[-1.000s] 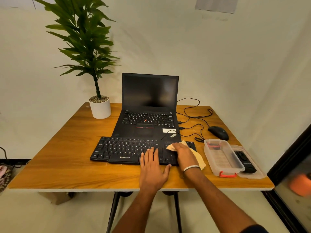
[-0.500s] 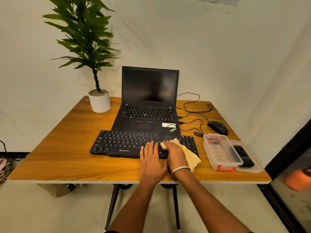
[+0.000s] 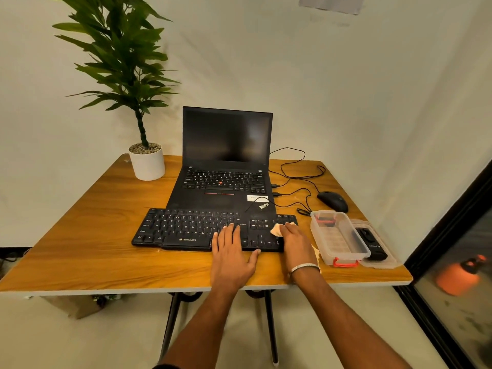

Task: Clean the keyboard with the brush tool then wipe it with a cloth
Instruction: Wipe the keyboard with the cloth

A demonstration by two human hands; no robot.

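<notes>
A black external keyboard lies on the wooden table in front of an open black laptop. My left hand lies flat with straight fingers on the keyboard's right-middle part, holding it down. My right hand presses a pale yellow cloth onto the keyboard's right end; most of the cloth is hidden beneath the hand. A black brush tool lies in a clear lid at the table's right edge.
A clear plastic box with red clasps stands right of the keyboard. A black mouse and its looped cables lie behind it. A potted plant stands at the back left. The table's front edge is near my wrists.
My right hand has slid the cloth from the keyboard's middle-right to its right end. The left hand stays flat on the keys. The camera view has shifted slightly.
</notes>
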